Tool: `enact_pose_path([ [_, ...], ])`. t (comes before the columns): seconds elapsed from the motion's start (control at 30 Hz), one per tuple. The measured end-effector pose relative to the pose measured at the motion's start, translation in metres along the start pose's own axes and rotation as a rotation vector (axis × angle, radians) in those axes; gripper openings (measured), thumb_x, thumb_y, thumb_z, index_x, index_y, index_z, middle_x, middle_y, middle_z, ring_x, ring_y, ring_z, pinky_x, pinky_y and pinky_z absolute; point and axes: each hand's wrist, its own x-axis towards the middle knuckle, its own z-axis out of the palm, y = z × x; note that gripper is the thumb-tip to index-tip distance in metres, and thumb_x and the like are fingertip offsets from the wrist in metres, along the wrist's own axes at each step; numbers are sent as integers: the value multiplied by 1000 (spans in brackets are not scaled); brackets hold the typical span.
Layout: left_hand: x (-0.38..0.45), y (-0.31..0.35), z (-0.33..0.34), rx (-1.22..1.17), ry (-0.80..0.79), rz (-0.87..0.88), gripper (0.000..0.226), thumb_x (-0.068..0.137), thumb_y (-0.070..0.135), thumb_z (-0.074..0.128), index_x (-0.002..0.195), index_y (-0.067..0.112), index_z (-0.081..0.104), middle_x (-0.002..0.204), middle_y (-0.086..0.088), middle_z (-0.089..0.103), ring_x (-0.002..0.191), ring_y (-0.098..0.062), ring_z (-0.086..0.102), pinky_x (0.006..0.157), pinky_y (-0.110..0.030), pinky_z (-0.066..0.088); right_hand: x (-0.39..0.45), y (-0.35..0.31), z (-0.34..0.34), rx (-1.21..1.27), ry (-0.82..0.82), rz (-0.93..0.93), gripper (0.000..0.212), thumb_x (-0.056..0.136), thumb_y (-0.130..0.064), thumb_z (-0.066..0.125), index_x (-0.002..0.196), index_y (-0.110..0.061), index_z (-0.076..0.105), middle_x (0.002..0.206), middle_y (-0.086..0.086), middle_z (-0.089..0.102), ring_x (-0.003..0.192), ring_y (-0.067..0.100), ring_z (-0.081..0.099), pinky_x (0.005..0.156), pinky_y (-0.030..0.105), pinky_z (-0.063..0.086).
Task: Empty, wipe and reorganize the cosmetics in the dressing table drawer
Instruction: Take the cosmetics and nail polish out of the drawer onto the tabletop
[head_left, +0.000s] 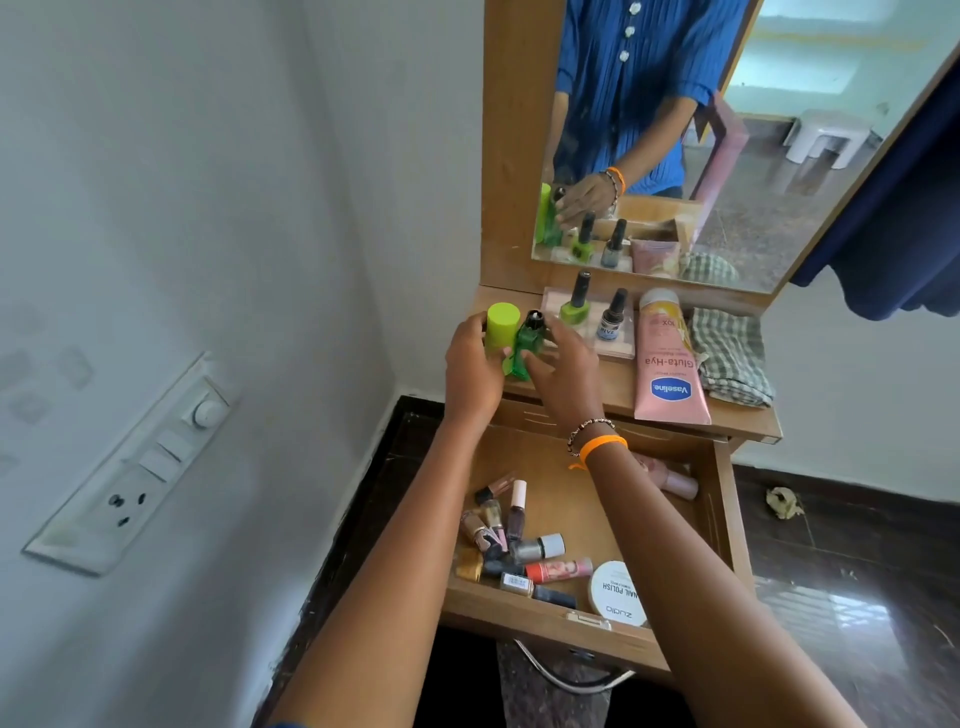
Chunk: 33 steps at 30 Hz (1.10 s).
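Head view. Left hand (470, 364) curls round a lime tube (501, 325) standing on the tabletop (613, 387); right hand (563, 364) grips a green bottle (524, 345) just beside it. Behind stand two polish bottles (576, 304); a Vaseline tube (667, 358) and a checked cloth (730, 356) lie to the right. The open drawer (727, 499) below holds polish bottles, a red tube and a white jar (615, 592).

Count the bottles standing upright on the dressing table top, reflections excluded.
4: lime-capped bottle and dark green bottle between the hands, green polish bottle, blue polish bottle right of those. Hands may hide more.
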Motion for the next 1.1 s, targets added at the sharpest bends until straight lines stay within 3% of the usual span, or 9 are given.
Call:
enact_pose_path([
  [0.2, -5, -8, -6, 6, -9, -9, 44, 85, 2, 62, 128, 5, 51, 125, -12, 55, 114, -22, 55, 96, -25, 43, -18, 3, -8, -26, 26, -46, 58, 82, -3, 63, 135, -12, 42, 132, 12, 54, 114, 21, 56, 94, 36, 51],
  [0.33, -45, -11, -14, 49, 118, 49, 29, 87, -4, 54, 114, 8, 56, 113, -5, 55, 93, -7, 51, 82, -10, 43, -57, 8, -18, -52, 169, -65, 20, 83, -2, 56, 103, -8, 54, 93, 3, 62, 74, 17, 57, 68, 37, 52],
  [0.43, -80, -31, -12, 174, -54, 31, 22, 90, -2, 49, 101, 11, 64, 104, -2, 63, 86, -4, 54, 68, -4, 41, -90, 23, -17, -211, -151, -74, 14, 82, -3, 54, 90, -13, 61, 80, 0, 66, 67, 19, 58, 63, 28, 46],
  [0.5, -92, -44, -7, 305, -220, 4, 25, 91, -1, 48, 106, 9, 64, 111, -5, 64, 94, -10, 60, 74, -10, 46, -102, 35, -9, -443, -379, 56, 14, 82, -13, 52, 88, -17, 64, 88, 7, 70, 80, 31, 64, 66, 33, 49],
  [0.57, -98, -48, -3, 444, -325, 11, 24, 91, 1, 49, 109, 7, 63, 115, -9, 63, 98, -17, 62, 77, -21, 49, -105, 38, -1, -524, -444, 273, 16, 82, -26, 55, 87, -14, 65, 93, 13, 70, 88, 37, 63, 70, 34, 49],
  [0.7, -103, -42, 1, 707, -435, 94, 14, 93, 10, 46, 84, 11, 56, 95, -10, 64, 78, -18, 57, 63, -25, 39, -106, 37, 16, -542, -584, 506, 37, 84, -36, 55, 99, -3, 63, 107, 21, 66, 98, 37, 62, 71, 30, 44],
  [0.93, -104, -44, 17, 932, -584, 95, 14, 93, 8, 50, 104, 6, 58, 105, -12, 63, 97, -25, 61, 74, -28, 44, -103, 38, 0, -505, -531, 586, 38, 75, -34, 65, 97, -3, 65, 103, 18, 68, 96, 34, 64, 70, 28, 45],
  [1.03, -104, -53, 21, 828, -561, 74, 14, 95, 12, 48, 100, 6, 60, 102, -11, 65, 93, -23, 64, 76, -29, 48, -98, 31, -24, -466, -410, 469, 22, 71, -26, 67, 79, -5, 70, 74, 15, 66, 83, 32, 66, 58, 23, 40],
  [1.1, -103, -55, 22, 686, -480, 38, 20, 97, 20, 48, 99, 7, 64, 99, -10, 67, 89, -21, 66, 76, -27, 50, -89, 21, -40, -376, -251, 349, 15, 75, -23, 67, 74, -8, 70, 71, 13, 68, 79, 30, 66, 58, 26, 43],
])
